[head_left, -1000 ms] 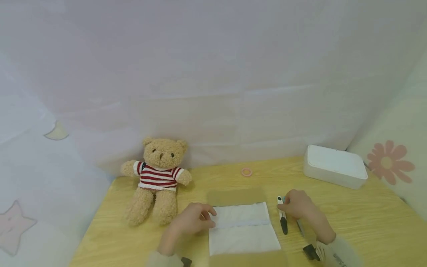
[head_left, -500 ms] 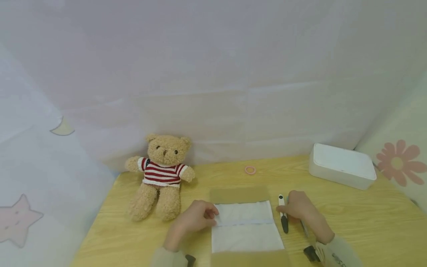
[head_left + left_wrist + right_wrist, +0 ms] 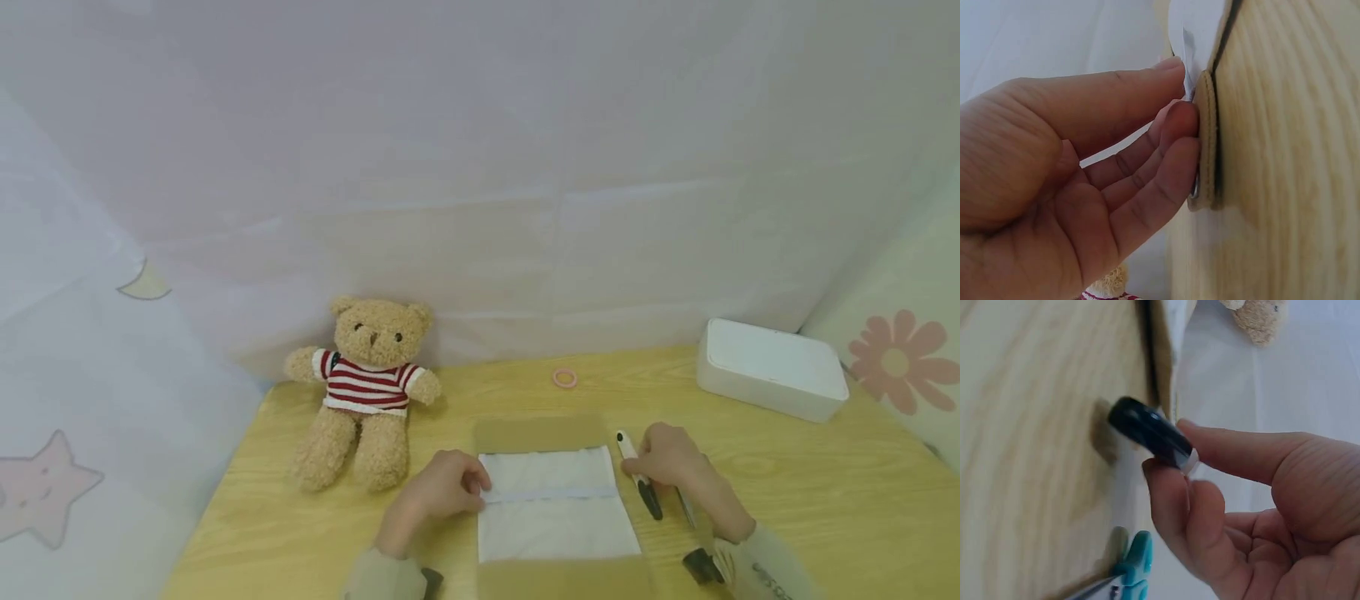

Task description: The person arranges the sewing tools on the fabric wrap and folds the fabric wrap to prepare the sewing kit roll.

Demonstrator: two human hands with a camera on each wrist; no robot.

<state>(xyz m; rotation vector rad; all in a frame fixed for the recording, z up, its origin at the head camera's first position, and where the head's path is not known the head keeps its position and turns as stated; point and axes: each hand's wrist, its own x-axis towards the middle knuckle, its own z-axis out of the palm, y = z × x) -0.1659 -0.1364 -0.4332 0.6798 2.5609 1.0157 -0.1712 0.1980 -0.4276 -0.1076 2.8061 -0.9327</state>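
Observation:
My left hand (image 3: 446,485) is at the left edge of a white cloth (image 3: 558,529) lying on a brown board (image 3: 540,435). In the left wrist view, its thumb and forefinger pinch the end of a narrow white strip (image 3: 1189,62), the other fingertips against the board's edge. A white strip (image 3: 551,494) crosses the cloth. Right of the board, my right hand (image 3: 671,458) holds a slim white tool with a black end (image 3: 648,497), its kind unclear; the right wrist view shows that black end (image 3: 1150,431) raised off the table. Scissors with teal handles (image 3: 1138,559) lie below the right hand.
A teddy bear (image 3: 367,387) in a striped shirt sits at the table's back left. A pink ring (image 3: 565,378) lies at the back, and a white box (image 3: 772,371) stands at the back right. A pale curtain (image 3: 480,208) hangs behind the wooden table (image 3: 795,492).
The right hand has taken hold of the white-and-black tool, whose white end has tilted left toward the board. The left hand stays at the cloth's edge. The head view has shifted slightly.

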